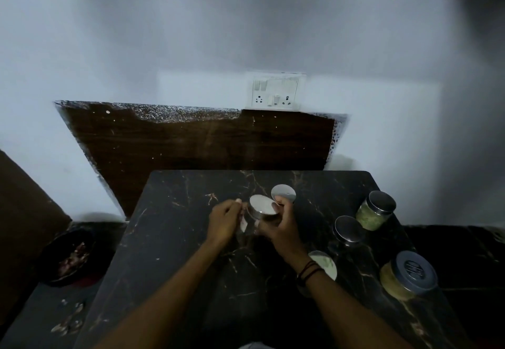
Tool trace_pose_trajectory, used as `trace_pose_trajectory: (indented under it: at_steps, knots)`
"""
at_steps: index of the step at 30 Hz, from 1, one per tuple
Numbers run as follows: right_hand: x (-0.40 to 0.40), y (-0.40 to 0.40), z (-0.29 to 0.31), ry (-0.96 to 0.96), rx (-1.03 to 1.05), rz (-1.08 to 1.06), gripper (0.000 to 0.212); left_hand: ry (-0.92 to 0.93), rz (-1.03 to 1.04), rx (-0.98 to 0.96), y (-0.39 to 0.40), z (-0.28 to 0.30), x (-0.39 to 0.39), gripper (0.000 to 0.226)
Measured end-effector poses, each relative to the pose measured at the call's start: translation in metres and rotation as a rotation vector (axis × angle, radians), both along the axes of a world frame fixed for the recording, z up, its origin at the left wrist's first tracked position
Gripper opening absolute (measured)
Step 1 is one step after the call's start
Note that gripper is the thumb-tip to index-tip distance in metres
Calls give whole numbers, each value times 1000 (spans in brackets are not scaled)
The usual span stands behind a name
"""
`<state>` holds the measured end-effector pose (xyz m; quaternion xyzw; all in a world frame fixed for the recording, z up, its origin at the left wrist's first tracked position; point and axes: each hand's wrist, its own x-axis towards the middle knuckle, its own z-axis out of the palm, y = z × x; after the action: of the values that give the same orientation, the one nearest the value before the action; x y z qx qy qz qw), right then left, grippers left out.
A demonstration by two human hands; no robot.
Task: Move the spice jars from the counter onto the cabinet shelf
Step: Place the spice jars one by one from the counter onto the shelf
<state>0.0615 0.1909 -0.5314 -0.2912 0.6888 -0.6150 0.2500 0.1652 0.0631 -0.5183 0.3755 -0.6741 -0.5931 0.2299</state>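
A clear glass jar with a silver lid [263, 206] is held over the black marble counter [175, 228]. My right hand [281, 224] grips its right side. My left hand [225, 218] holds its left side, fingers curled at the glass. Behind it stands another silver-lidded jar [284, 192]. To the right are a jar of green spice [375, 210], a dark-looking jar [348, 230], a jar of yellow-brown spice [407, 275] and a lidded jar [323, 264] partly hidden by my right wrist. No cabinet shelf is in view.
A switch and socket plate [275, 92] sits on the white wall above a dark wooden panel [191, 140]. A dark bowl with scraps [69, 257] lies low at the left, beside a brown board [24, 212]. The scene is dim.
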Motion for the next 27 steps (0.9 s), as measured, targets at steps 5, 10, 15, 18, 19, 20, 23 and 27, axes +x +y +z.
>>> trace_pose_trajectory:
  at_steps: [5,10,15,18,19,20,23,27]
  knots:
    - [-23,-6,48,-281,-237,105,52,195,-136,136,-4,37,0,22]
    - [-25,-17,83,-464,-423,106,58,348,-194,284,5,70,-7,34]
    - [-32,-20,106,-419,-438,79,34,409,-179,238,9,98,-13,49]
    - [-40,-28,132,-306,-434,54,24,470,-154,173,4,126,-24,47]
    - [-44,-31,146,-262,-447,45,26,490,-142,147,1,140,-29,46]
    - [-49,-34,164,-218,-463,47,27,515,-131,119,-2,156,-34,45]
    - [-62,-47,221,-90,-507,83,14,590,-111,40,-13,209,-52,42]
    - [-72,-56,307,114,-536,120,20,658,-76,-132,-26,292,-68,36]
